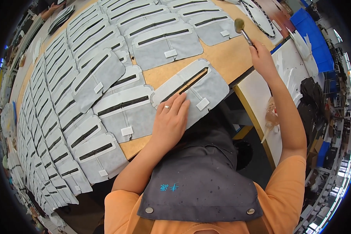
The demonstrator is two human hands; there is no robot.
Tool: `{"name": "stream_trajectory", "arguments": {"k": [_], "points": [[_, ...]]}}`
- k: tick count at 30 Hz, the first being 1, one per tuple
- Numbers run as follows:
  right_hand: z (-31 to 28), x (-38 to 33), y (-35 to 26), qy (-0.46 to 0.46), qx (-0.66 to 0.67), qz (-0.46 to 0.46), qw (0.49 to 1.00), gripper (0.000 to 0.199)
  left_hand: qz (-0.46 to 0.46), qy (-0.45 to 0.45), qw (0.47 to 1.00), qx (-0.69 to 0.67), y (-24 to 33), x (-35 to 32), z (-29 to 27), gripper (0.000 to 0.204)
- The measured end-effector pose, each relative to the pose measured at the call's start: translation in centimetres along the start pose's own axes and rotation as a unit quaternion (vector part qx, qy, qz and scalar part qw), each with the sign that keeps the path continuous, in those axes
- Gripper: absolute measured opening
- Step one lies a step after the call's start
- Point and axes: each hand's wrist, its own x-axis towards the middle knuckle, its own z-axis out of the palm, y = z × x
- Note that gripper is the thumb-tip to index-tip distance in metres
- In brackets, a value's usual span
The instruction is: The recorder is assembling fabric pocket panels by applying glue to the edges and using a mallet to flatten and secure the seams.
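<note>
Probably light, limp and easily creased — grey panel (205, 89) lying at the near edge of the table (218, 54), seemingly overhanging a little. Best taken by its outer border, two-handed to avoid sagging. Left hand (169, 121) outstretched on top, pressing, gripping nothing. Right hand (262, 60) lifted off to the right — curled round the handle of a round-headed tool (240, 26), well clear of the panel.
</note>
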Motion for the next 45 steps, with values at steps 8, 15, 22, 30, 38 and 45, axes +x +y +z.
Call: {"name": "stream_trajectory", "arguments": {"k": [8,15,22,30,38,45], "points": [[0.9,-12.5,-11.7,-0.239,0.046,-0.15,0.958,0.055,-0.013,0.014,1.0,-0.009,0.0,0.5,0.1,0.022],[-1.5,-9.0,-13.5,0.031,0.151,-0.225,0.962,0.058,-0.038,0.018,0.999,-0.031,0.2,0.2,-0.7,0.019],[1.3,-9.1,-11.8,-0.226,0.099,-0.101,0.964,0.051,-0.065,-0.053,0.996,-0.036,0.1,1.8,-2.1,0.018],[-0.3,-7.9,-12.1,-0.318,0.058,-0.108,0.94,0.046,-0.149,0.01,0.989,0.008,-4.4,5.9,-1.6,0.021],[0.7,2.8,-3.0,0.077,-0.015,-0.208,0.975,0.029,-0.315,-0.051,0.893,-0.318,-2.7,5.8,-2.7,0.022],[0.2,-2.3,-5.9,-0.082,0.117,-0.185,0.972,0.018,-0.372,-0.33,0.739,-0.454,3.1,5.4,-3.0,0.021]]}}
